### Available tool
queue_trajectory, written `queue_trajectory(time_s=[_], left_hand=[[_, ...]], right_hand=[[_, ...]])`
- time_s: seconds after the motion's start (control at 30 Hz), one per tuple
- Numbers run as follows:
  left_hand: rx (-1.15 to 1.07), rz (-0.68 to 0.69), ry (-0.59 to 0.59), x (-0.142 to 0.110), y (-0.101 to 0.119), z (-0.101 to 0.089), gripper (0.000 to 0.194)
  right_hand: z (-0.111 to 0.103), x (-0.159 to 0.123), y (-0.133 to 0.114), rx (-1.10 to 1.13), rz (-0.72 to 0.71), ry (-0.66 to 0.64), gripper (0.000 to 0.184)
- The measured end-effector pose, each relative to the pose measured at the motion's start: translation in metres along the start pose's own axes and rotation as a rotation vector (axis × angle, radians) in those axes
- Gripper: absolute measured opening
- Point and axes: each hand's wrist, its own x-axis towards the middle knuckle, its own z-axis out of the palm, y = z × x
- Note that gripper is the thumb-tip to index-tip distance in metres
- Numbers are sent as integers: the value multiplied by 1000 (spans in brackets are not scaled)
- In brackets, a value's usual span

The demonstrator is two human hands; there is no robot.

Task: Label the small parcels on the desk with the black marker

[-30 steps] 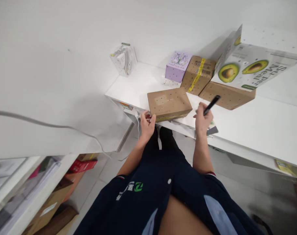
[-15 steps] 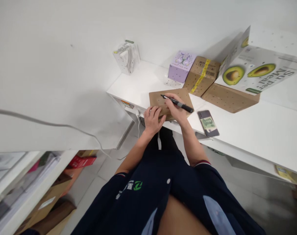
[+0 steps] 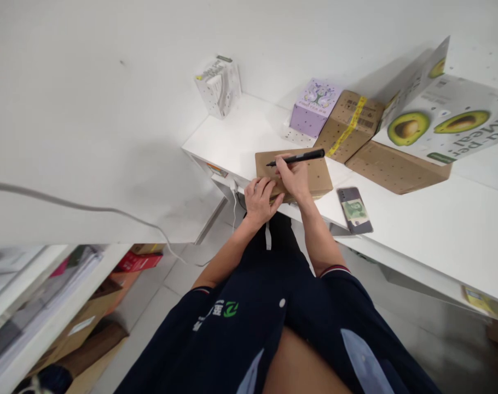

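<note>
A brown cardboard box [image 3: 317, 174] lies at the front edge of the white desk. My left hand [image 3: 260, 201] grips its near left edge, with bent fingers on top and the thumb along the near side. Between the fingers of my right hand [image 3: 295, 178] is a black marker pen [image 3: 300, 158], its tip pointing left, over or on the box top. Whether the tip touches the cardboard I cannot tell. The right hand hides part of the box's top.
Behind the box stand a purple carton [image 3: 314, 109] and a yellow-taped carton [image 3: 349, 123]. A large avocado-printed box [image 3: 446, 123] rises at the right. A phone [image 3: 354, 210] lies nearby; a white printed box [image 3: 220, 87] stands in the back left corner. A cable [image 3: 109, 210] hangs at left.
The marker has swung from slanting down to the right to nearly level, its back end now higher. Its tip has shifted slightly left and down. The left hand keeps its hold on the box.
</note>
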Motion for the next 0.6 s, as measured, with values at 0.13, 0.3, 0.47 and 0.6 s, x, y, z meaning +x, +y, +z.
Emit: queue_trajectory(time_s=[0.13,0.3,0.47,0.6], left_hand=[[-15,-21,-12,1,1,0,44],[-17,-30,-24,2,1,-1,45],[-16,-25,-23,2,1,-2,46],[-21,-4,7,1,1,-1,45]], right_hand=[[0,-3,-4,-39,1,-23,30],[0,-3,-6,-20,-22,-56,30],[2,-2,-3,-6,-35,-103,29],[2,-2,-3,-13,-42,-111,26]])
